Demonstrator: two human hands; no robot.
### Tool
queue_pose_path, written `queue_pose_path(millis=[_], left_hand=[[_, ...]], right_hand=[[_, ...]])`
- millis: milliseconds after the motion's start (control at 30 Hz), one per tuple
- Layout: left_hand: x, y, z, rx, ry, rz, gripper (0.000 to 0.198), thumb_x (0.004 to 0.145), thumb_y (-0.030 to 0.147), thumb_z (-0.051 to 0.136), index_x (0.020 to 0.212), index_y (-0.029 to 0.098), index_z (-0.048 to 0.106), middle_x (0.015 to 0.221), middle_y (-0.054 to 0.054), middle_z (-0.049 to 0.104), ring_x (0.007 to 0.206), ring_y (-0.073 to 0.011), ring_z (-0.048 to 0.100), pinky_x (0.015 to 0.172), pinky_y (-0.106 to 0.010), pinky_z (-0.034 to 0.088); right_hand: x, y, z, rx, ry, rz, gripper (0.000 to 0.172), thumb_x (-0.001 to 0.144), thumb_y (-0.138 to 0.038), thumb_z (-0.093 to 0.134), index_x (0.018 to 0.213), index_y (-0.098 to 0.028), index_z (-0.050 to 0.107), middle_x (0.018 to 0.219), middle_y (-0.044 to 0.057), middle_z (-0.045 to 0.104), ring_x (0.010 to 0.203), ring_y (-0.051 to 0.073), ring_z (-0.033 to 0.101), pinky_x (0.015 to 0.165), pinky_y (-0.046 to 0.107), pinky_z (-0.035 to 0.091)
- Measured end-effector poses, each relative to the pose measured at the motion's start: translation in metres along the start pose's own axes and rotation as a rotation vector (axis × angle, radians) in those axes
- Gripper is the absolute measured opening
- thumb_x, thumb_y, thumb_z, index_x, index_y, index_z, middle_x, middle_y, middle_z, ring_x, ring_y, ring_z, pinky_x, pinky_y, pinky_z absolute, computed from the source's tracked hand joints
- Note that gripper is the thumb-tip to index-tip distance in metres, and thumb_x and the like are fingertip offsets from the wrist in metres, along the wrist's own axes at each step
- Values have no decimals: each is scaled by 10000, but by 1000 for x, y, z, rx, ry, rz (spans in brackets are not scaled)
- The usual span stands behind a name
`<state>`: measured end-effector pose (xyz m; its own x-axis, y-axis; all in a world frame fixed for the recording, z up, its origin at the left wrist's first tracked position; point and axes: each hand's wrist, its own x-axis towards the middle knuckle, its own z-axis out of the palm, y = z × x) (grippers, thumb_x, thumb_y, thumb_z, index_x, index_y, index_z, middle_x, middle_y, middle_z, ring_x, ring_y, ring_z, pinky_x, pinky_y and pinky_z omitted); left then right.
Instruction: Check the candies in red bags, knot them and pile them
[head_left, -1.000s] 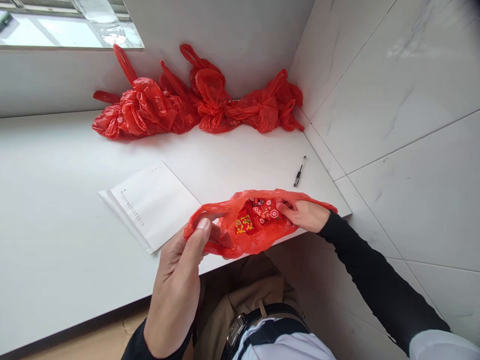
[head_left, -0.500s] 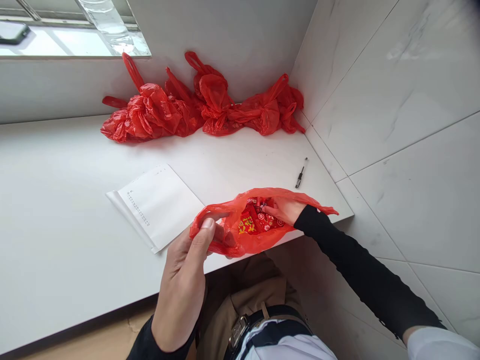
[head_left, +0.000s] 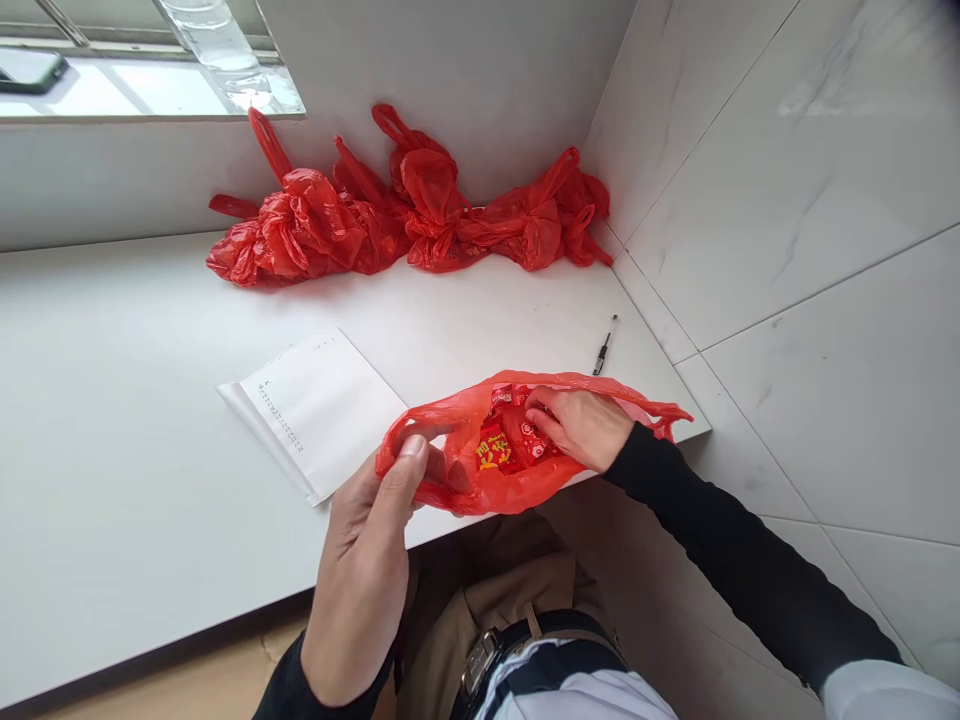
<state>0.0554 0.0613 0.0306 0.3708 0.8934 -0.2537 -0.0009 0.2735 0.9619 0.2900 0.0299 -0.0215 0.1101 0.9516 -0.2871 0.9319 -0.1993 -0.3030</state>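
Observation:
My left hand (head_left: 371, 560) grips the left edge of an open red plastic bag (head_left: 517, 492), its thumb on top of the film. Small red packets (head_left: 495, 450), one with yellow print and others with a pink flower pattern, lie inside. My right hand (head_left: 585, 425) reaches into the mouth of the bag from the right. Its fingers are curled and bent down over the flowered packets; whether anything is pinched between them is too small to tell.
Several knotted red bags (head_left: 315, 225) stand along the back wall. White sheets of paper (head_left: 322, 410) lie left of the open bag, and a pen (head_left: 602, 350) behind it. A clear bottle (head_left: 217, 45) and a phone (head_left: 34, 72) are on the windowsill.
My right hand has risen a little, so more of its back shows above the bag. The bag's mouth looks slightly wider. My left hand keeps its grip.

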Motion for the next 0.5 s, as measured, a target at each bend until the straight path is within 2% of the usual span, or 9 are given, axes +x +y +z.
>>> queue_pose_path(millis=[67, 167, 300, 500], left_hand=[[-2, 0, -1, 11, 6, 5, 272, 973, 429, 579, 882, 220, 727, 955, -27, 694, 910, -188, 628, 768, -290, 485], [-5, 0, -5, 18, 17, 5, 271, 975, 429, 580, 898, 226, 743, 944, -26, 715, 942, -199, 645, 787, -297, 498], [-8, -1, -9, 11, 30, -17, 269, 965, 437, 594, 910, 232, 761, 933, -23, 732, 941, -205, 656, 804, -309, 525], [-16, -2, -15, 74, 67, 10, 252, 967, 429, 595, 906, 257, 769, 949, -11, 716, 972, -206, 641, 817, -304, 523]], right_hand=[[9, -3, 2, -44, -4, 14, 274, 1033, -226, 398, 1038, -191, 669, 984, 86, 727, 893, 221, 666, 784, 301, 440], [16, -9, 4, -63, -9, 46, 258, 1017, -193, 426, 1008, -165, 682, 988, 117, 725, 885, 234, 668, 791, 306, 441], [5, -20, 6, -71, 7, 24, 253, 1013, -222, 425, 1044, -186, 673, 960, 95, 728, 873, 237, 672, 744, 304, 429], [-11, -26, 11, -25, -183, -168, 228, 971, -209, 498, 1064, -242, 704, 923, 50, 744, 831, 217, 682, 638, 287, 370]])
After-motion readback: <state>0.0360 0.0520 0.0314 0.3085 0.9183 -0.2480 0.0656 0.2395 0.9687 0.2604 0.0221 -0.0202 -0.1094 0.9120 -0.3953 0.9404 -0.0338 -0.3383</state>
